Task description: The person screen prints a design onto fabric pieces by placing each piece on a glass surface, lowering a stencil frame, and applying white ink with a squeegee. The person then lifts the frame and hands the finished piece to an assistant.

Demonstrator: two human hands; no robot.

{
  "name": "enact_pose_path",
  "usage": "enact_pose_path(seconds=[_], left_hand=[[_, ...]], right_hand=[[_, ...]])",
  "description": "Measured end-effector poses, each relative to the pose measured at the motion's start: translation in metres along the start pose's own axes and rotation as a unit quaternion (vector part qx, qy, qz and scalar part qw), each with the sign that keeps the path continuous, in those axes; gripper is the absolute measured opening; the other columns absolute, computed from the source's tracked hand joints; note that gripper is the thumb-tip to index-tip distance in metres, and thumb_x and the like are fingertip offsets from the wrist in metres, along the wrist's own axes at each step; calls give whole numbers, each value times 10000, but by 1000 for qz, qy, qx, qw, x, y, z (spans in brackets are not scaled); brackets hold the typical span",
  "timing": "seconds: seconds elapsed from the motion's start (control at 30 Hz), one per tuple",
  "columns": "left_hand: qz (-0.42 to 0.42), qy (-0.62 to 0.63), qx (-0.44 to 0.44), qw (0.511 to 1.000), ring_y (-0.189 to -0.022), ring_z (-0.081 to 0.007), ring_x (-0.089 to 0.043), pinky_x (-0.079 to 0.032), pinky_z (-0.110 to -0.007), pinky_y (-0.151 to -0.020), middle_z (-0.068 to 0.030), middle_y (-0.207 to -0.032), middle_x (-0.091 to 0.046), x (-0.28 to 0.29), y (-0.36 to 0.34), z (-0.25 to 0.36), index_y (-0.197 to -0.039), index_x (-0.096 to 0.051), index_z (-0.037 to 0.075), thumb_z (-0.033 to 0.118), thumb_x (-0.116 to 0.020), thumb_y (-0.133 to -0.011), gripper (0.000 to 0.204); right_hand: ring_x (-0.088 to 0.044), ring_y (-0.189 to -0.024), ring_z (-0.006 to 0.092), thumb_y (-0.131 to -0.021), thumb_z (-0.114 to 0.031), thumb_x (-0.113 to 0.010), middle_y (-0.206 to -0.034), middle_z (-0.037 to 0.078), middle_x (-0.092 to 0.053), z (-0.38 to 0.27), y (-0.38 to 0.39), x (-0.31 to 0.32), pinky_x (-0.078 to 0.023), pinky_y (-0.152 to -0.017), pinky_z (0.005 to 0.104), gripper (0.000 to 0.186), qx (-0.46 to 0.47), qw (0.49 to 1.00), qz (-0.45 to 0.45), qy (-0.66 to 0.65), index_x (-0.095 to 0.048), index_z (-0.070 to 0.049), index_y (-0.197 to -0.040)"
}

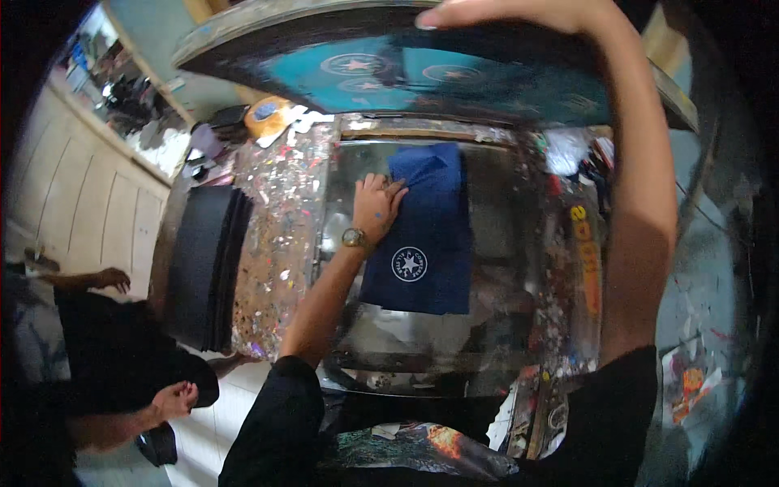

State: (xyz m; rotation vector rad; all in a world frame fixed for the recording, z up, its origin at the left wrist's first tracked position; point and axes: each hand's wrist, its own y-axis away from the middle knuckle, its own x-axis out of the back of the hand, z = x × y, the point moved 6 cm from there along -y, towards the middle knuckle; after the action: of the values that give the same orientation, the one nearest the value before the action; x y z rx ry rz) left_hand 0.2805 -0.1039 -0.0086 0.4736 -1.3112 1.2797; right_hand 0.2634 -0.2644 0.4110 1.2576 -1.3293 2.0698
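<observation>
A navy cloth piece [422,219] lies on a dark glossy board, with a round white star print [410,264] near its lower end. Its upper left part is folded and creased. My left hand [377,203], with a watch on the wrist, is at that left edge, thumb and forefinger closed on the cloth. Above the board, a screen printing frame [341,77] is tilted up, its blue-green mesh showing several round star designs. Reaching up, my right hand [479,12] grips the frame's upper edge; its fingertips are partly hidden.
A stack of black cloth pieces [207,264] sits on the paint-spattered table [276,211] at left. Behind it is a roll of tape [268,115]. Another person's hands [174,399] are at lower left, beside black cloth. Clear plastic [565,152] lies at the right.
</observation>
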Motion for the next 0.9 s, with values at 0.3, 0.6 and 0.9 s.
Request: enact_pose_path(seconds=[0.3, 0.6, 0.9], left_hand=[[256, -48, 224, 939, -854, -323, -758, -583, -406, -769, -245, -1062, -739, 310, 144, -214, -1273, -734, 109, 318, -685, -991, 354], [219, -124, 54, 966, -991, -387, -646, -517, -483, -890, -201, -1106, -700, 226, 139, -136, -1191, -683, 16, 305, -755, -895, 420], [-222, 38, -144, 964, -1591, -282, -187, -103, -503, -1292, -117, -1692, -297, 39, 143, 9, -1624, -312, 84, 642, -586, -950, 917]], right_hand=[[-662, -1162, 399, -538, -734, -853, -1278, 306, -665, -2, 7, 15, -514, -1038, 416, 1180, 1, 999, 9, -54, -608, 129, -1305], [-659, -1172, 381, -556, -735, -850, -1293, 288, -667, 16, -18, -3, -510, -1041, 420, 1149, -25, 998, -49, -11, -617, 106, -1303], [-681, -1112, 440, -545, -792, -815, -1208, 325, -689, 16, -15, 9, -526, -995, 456, 1120, 17, 998, -39, -43, -677, 98, -1212]])
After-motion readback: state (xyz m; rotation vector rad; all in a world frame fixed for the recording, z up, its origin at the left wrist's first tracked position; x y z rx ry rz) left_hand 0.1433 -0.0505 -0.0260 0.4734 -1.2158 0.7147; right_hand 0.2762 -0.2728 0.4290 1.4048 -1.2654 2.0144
